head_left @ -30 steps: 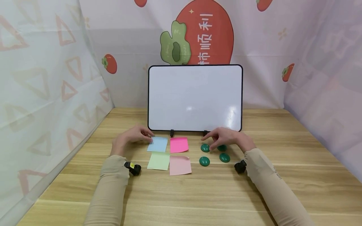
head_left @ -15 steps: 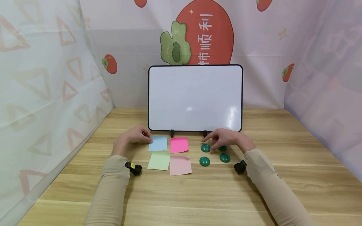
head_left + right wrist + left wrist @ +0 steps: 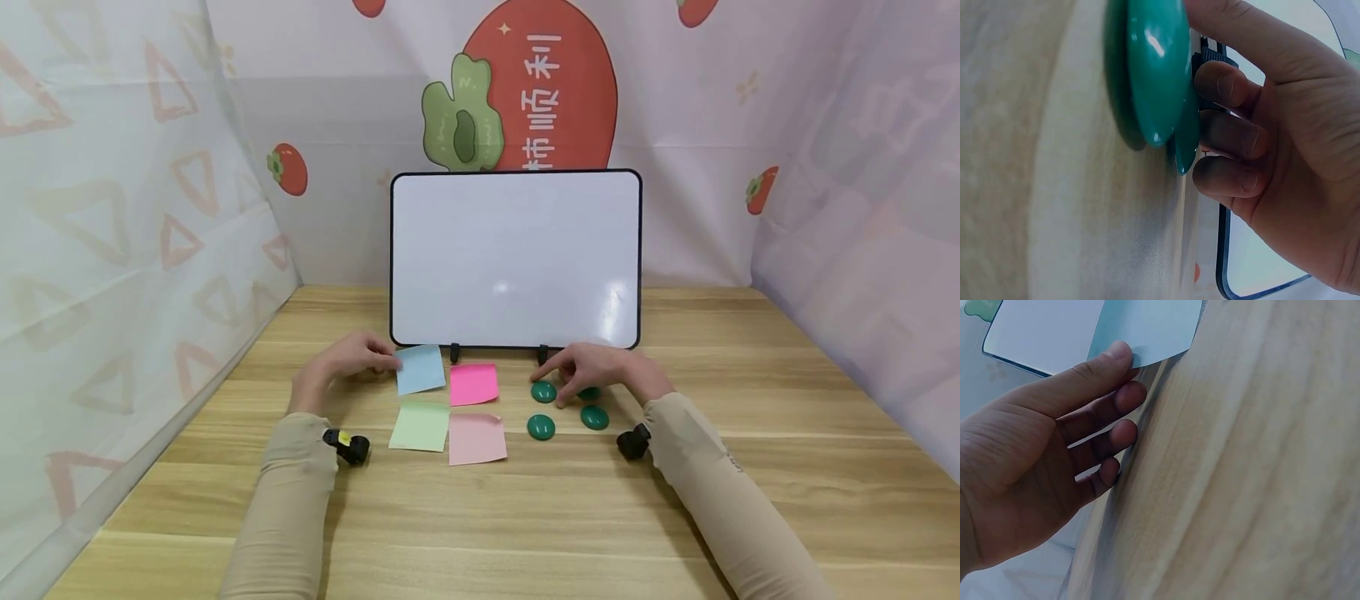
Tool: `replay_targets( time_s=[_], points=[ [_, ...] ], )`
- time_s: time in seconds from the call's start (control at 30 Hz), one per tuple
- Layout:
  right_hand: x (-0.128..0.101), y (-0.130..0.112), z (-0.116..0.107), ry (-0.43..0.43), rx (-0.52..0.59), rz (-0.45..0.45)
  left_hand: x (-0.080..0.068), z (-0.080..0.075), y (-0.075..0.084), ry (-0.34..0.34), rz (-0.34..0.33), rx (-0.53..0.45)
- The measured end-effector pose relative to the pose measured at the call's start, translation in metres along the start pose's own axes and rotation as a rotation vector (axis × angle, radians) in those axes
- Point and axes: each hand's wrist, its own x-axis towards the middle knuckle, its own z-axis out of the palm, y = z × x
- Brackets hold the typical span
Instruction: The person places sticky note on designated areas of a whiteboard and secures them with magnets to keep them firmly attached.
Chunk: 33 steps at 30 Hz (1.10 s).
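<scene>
My left hand [image 3: 356, 353] pinches the left edge of a light blue sticky note [image 3: 421, 370]. In the left wrist view the thumb lies over the edge of the blue note [image 3: 1147, 328], and the other fingers are loosely bent below. My right hand [image 3: 592, 365] is low over several green domed discs that look like whiteboard magnets. Its index finger and thumb are spread on either side of one green disc [image 3: 543, 392]. Another disc [image 3: 588, 392] is partly covered by the hand. In the right wrist view a glossy green disc [image 3: 1157, 69] sits beside the thumb.
A hot pink note [image 3: 474, 384], a pale green note [image 3: 419, 427] and a pale pink note [image 3: 477, 439] lie on the wooden table [image 3: 480, 517]. Two more discs [image 3: 541, 427] lie nearer the front. Behind them stands a whiteboard [image 3: 515, 258] on black feet [image 3: 454, 353].
My left hand has drawn the blue note up and toward the whiteboard, and the note is now tilted. The right hand has barely moved.
</scene>
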Motion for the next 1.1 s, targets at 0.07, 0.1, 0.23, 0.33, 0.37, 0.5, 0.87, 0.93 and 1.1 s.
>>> replay_targets(
  time_s=[0.07,0.1,0.23,0.33,0.37,0.5,0.87,0.93,1.1],
  points=[
    [0.000,-0.001,0.000,-0.003,0.008,0.002,-0.001,-0.001,0.000,0.016,-0.015,-0.017],
    [0.001,-0.001,0.000,-0.003,0.011,0.003,-0.001,-0.002,0.000,0.024,-0.024,-0.024],
    [0.002,0.000,0.000,-0.006,0.017,-0.009,-0.002,-0.003,-0.002,0.053,-0.043,-0.048],
    [0.002,0.000,0.000,-0.004,0.013,-0.019,-0.003,-0.003,-0.004,0.066,-0.046,-0.068],
    [0.002,0.000,0.000,-0.003,0.009,-0.021,-0.003,-0.003,-0.004,0.070,-0.044,-0.074],
    [0.003,-0.001,0.001,0.005,0.001,-0.020,-0.005,-0.004,-0.004,0.072,-0.041,-0.099],
    [0.000,-0.010,0.001,0.070,-0.016,0.008,-0.003,-0.008,0.001,0.144,-0.003,-0.153],
    [0.000,-0.010,0.001,0.090,-0.021,-0.005,-0.002,-0.009,0.003,0.166,0.013,-0.160],
    [-0.001,-0.010,0.001,0.123,-0.011,-0.035,0.001,-0.009,0.007,0.215,0.020,-0.142]
  ],
)
